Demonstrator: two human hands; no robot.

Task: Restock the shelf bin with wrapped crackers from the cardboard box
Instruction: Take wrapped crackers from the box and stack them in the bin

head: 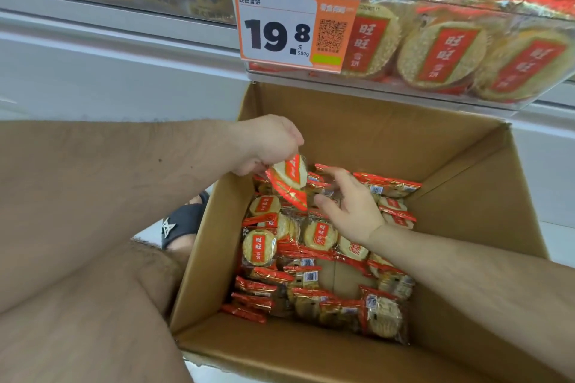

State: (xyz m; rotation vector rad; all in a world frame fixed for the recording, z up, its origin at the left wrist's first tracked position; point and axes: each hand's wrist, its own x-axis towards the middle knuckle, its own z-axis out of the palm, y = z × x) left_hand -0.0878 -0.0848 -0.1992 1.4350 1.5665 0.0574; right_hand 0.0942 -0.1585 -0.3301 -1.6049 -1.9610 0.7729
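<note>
An open cardboard box [466,205] stands on the floor below the shelf, its bottom covered with several red-and-clear wrapped crackers [259,247]. My left hand [270,143] pinches a small bunch of wrapped crackers [291,182] above the box's left wall. My right hand [350,202] reaches into the box with fingers spread, hovering over the packets and holding nothing. The clear shelf bin [435,93] above the box is heaped with the same crackers.
An orange-and-white price tag [289,29] reading 19.8 hangs on the bin's front. A white shelf ledge [109,40] runs to the left. My bare knee [77,289] and a black sandal [182,224] sit left of the box.
</note>
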